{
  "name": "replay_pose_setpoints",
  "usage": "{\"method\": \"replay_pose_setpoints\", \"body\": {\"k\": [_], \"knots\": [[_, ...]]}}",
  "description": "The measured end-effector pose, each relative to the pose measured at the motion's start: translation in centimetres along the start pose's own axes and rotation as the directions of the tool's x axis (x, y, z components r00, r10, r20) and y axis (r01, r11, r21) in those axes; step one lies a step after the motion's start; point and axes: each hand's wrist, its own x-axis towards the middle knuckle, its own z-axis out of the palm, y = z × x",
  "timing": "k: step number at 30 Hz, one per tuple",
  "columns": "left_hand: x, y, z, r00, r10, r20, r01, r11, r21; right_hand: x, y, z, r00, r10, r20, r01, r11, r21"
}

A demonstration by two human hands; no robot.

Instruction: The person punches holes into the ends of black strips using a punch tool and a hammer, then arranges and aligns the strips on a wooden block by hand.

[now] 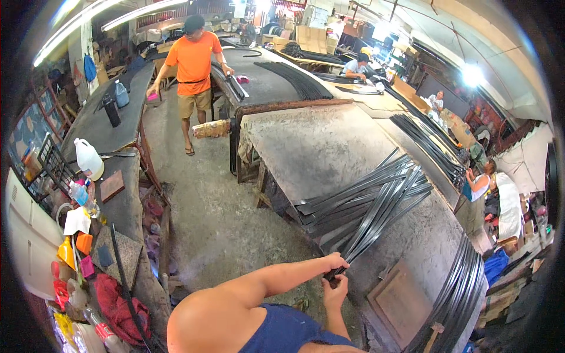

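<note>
My left hand is closed around the near end of a bundle of flat, shiny black strips. Just below it, my right hand is closed on the same end, its fingers partly hidden. From my hands the strips run away to the right, over a fanned, crossing pile of similar black strips on the worn grey table. How many strips I grip cannot be made out.
At the table's right edge lies another bundle of black strips, with a hammer on it, beside a square brown board. A person in orange stands in the aisle. A white jug sits on the left bench.
</note>
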Motion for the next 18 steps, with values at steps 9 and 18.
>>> {"method": "replay_pose_setpoints", "body": {"k": [9,18], "knots": [[1.6,-3.2,-1.7,0.997,0.032,-0.074,-0.003,0.931,0.364,-1.1,-1.3,0.9,0.994,0.088,0.068,-0.077,0.986,-0.150],[3.6,-6.1,-0.4,0.994,-0.049,-0.096,0.083,0.916,0.392,-1.8,7.0,0.4,0.949,0.243,0.200,-0.236,0.970,-0.056]]}}
